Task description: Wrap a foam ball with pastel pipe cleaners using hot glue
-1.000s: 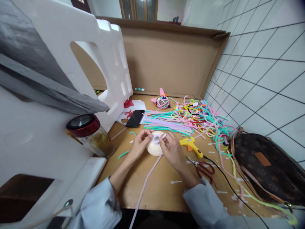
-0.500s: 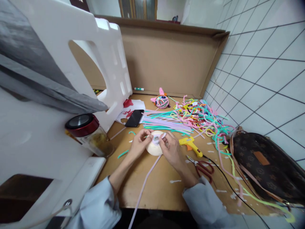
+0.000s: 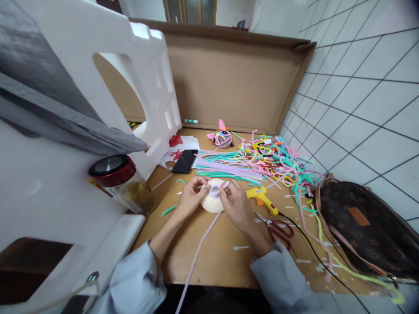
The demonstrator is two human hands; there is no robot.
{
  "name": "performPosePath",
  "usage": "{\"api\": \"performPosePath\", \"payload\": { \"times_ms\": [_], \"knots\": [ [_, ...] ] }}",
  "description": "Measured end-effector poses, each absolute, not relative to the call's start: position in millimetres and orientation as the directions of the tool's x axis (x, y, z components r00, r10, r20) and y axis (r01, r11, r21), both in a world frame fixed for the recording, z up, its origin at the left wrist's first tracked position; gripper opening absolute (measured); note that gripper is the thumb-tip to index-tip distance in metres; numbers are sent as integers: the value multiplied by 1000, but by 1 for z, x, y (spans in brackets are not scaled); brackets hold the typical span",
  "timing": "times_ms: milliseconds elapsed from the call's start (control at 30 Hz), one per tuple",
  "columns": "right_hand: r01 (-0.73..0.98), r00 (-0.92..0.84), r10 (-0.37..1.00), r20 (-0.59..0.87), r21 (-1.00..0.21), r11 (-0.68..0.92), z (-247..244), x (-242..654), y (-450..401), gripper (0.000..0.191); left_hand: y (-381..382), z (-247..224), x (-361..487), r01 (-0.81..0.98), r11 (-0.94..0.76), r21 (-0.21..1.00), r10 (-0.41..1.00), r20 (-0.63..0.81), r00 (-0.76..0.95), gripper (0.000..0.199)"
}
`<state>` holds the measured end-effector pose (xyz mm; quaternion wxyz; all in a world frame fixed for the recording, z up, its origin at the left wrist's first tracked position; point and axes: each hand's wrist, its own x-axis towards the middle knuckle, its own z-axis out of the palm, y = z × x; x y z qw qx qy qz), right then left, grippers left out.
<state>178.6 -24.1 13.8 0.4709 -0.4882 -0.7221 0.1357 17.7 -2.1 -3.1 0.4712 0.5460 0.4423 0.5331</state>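
Note:
A round, cream-white piece (image 3: 212, 205) with a ring of lilac around its central hole sits between my hands. My left hand (image 3: 192, 195) is closed on its upper left side, thumb near the hole. Fingers of my right hand (image 3: 234, 201) pinch a lilac pipe cleaner (image 3: 200, 248) at the right of the hole, its short tip sticking up. The long end runs from under the piece down past the table's front edge. To the right of my right hand lie a yellow glue gun (image 3: 263, 199) and red-handled scissors (image 3: 280, 232).
Behind my hands lie straight pipe cleaners (image 3: 229, 170), a tangled pile (image 3: 271, 159), a black phone (image 3: 185, 161) and a pink-eared ball figure (image 3: 221, 138). A red-lidded jar (image 3: 131, 187) stands left; a brown handbag (image 3: 366, 226) lies right. A cardboard panel (image 3: 229, 83) stands behind.

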Motion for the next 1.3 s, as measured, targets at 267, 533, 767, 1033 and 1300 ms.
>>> {"api": "performPosePath", "payload": {
  "times_ms": [267,533,767,1033,1300],
  "knots": [
    [592,-79,828,555,-643,487,16,179,-25,16,-1,-5,17,5,-168,986,985,167,47,34],
    [610,-92,823,560,-621,491,13,178,-25,15,-1,-4,17,9,-168,986,985,168,50,33],
    [620,-111,816,567,-602,502,12,178,-25,17,-3,-3,19,-29,-157,987,987,158,37,31],
    [643,-127,811,571,-575,506,13,177,-27,18,-4,-1,17,-42,-210,977,975,213,64,25],
    [655,-117,792,600,-553,515,10,176,-25,19,-4,-6,14,-29,-253,967,964,254,81,21]
  ]
}}
